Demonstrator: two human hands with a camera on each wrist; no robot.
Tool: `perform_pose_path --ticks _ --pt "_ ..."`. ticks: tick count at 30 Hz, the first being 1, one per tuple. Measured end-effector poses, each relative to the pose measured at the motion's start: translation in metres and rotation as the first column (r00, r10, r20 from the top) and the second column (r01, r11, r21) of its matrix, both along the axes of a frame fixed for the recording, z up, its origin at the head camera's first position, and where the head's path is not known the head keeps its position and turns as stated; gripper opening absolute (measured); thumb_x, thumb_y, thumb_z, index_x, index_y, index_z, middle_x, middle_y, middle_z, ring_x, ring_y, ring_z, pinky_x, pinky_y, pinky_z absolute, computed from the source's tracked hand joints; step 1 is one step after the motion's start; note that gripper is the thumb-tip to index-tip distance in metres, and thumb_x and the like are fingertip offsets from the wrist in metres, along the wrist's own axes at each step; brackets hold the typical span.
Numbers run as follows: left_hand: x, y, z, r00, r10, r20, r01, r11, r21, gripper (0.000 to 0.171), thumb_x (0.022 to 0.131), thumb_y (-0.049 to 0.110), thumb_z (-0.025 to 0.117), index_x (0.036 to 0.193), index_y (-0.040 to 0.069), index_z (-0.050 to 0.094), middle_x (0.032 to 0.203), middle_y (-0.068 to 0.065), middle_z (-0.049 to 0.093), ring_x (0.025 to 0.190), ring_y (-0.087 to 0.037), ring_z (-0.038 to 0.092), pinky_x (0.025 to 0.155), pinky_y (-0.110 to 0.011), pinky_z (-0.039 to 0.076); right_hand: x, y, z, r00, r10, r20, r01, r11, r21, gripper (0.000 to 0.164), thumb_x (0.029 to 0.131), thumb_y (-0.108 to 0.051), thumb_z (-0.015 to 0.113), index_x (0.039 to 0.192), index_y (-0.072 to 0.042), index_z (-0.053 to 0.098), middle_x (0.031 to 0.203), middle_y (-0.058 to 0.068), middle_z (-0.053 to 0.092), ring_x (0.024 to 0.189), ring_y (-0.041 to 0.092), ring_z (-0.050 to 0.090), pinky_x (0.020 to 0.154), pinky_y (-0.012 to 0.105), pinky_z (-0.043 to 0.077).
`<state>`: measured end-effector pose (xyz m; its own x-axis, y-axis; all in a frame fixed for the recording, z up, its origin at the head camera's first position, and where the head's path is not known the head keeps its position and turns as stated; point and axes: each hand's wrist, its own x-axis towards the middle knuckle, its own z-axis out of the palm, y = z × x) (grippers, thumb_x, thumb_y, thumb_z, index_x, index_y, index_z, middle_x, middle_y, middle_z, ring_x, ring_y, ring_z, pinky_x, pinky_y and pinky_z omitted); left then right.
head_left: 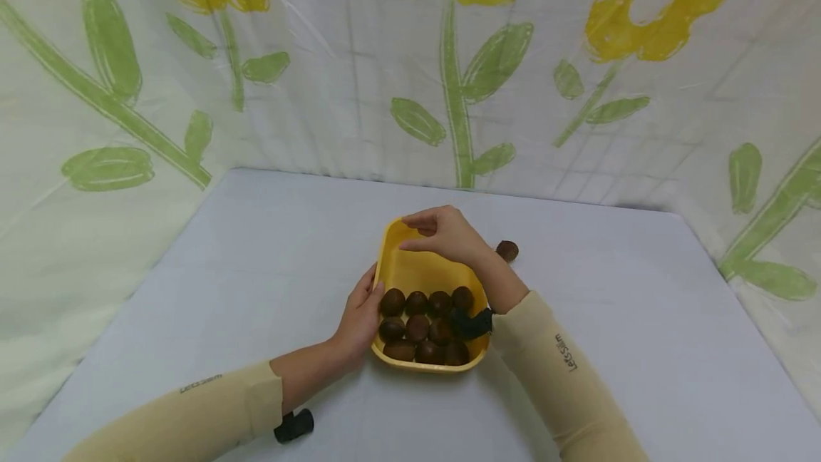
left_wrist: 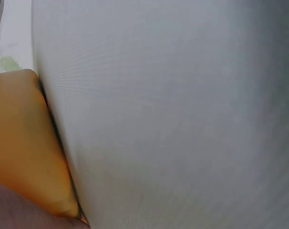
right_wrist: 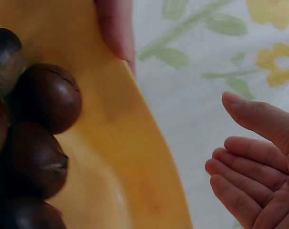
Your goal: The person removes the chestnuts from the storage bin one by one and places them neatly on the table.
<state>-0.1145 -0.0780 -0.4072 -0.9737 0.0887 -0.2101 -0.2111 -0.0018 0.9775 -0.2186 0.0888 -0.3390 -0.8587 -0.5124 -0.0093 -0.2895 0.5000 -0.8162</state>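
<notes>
A yellow tray with raised sides sits near the middle of the table. Rows of dark brown chestnuts fill its near half; in the right wrist view glossy chestnuts show up close. My left hand grips the tray's left side, thumb at the rim and fingers along the outer wall. Over the tray's far end is my right hand, thumb and fingers apart with nothing between them. The right wrist view shows that hand with its palm bare. A single chestnut lies on the table beyond the right wrist.
A pale cloth covers the table. Behind it hangs a white curtain with yellow flowers and green leaves. A black wrist device at the right wrist overlaps some chestnuts, and another black device shows below the left forearm.
</notes>
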Motion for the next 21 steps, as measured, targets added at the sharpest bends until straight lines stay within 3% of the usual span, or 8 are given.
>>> perform_pose_path --ticks 6,12,21 --pt "0.000 -0.001 0.001 0.999 -0.012 -0.034 0.011 1.000 -0.026 0.048 0.103 0.019 0.028 0.149 0.009 0.019 0.155 -0.009 0.021 0.143 -0.028 0.019 0.114 -0.049 0.019 -0.003 -0.014 -0.018 0.997 0.057 0.046 -0.061 0.994 0.088 0.047 0.078 -0.027 0.075 0.118 -0.005 0.064 0.122 0.011 0.063 0.115 0.026 0.058 0.096 0.036 0.048" --pt "0.001 -0.002 0.002 0.999 -0.014 -0.036 0.013 0.999 -0.043 0.048 0.103 0.022 0.030 0.149 0.010 0.020 0.155 -0.008 0.022 0.143 -0.027 0.019 0.115 -0.049 0.017 -0.002 -0.019 -0.029 0.990 0.137 0.031 -0.140 0.978 0.157 0.043 0.076 -0.026 0.077 0.113 -0.006 0.068 0.116 0.010 0.067 0.108 0.025 0.062 0.092 0.035 0.051" --pt "0.000 -0.002 0.000 0.999 -0.011 -0.048 0.009 0.999 -0.046 0.048 0.103 0.018 0.030 0.148 0.009 0.020 0.154 -0.009 0.023 0.143 -0.027 0.018 0.115 -0.049 0.016 -0.003 -0.021 -0.040 0.944 0.330 0.032 -0.329 0.920 0.212 0.037 0.077 -0.021 0.077 0.108 -0.002 0.069 0.106 0.009 0.071 0.096 0.018 0.067 0.084 0.026 0.054"
